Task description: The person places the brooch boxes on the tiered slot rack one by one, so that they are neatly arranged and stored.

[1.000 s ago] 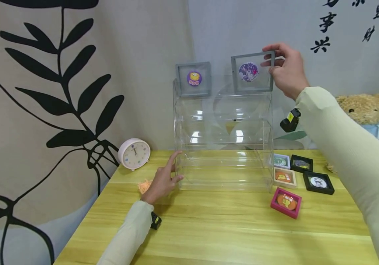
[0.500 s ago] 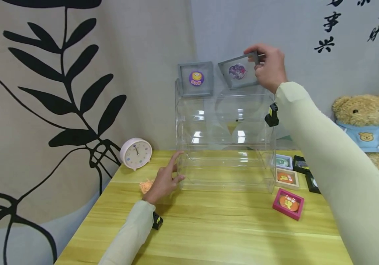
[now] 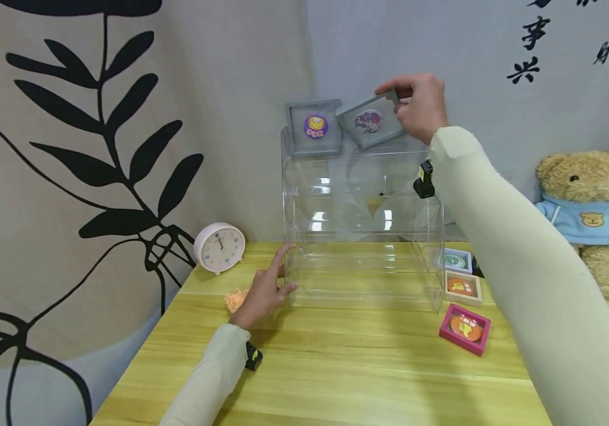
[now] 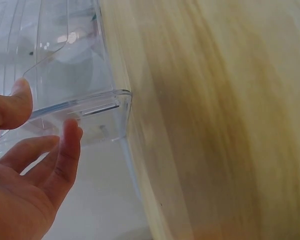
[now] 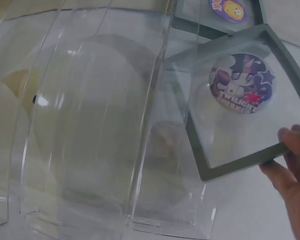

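My right hand (image 3: 420,105) pinches the corner of a grey display frame (image 3: 360,127) above the clear stepped stand (image 3: 363,225). The frame is tilted, with a purple round badge (image 5: 243,83) behind its clear film. Its lower edge overlaps the stand's top tier, and one corner overlaps the other grey frame (image 3: 304,139). That one stands upright on the top tier at the left and has a purple and yellow badge (image 3: 315,126). My left hand (image 3: 263,293) rests against the stand's left side, thumb (image 4: 21,102) and fingers spread apart at its edge.
Right of the stand, a magenta frame (image 3: 447,334), a beige frame (image 3: 473,293) and a pale blue frame (image 3: 457,251) lie on the wooden table (image 3: 336,367). A teddy bear (image 3: 586,177) sits behind my right sleeve. A round clock (image 3: 221,248) and orange fluffy thing (image 3: 235,299) are at left.
My right hand has moved left with the grey frame, tilting it and bringing it down toward the top tier beside the other frame. The left hand stays in place.
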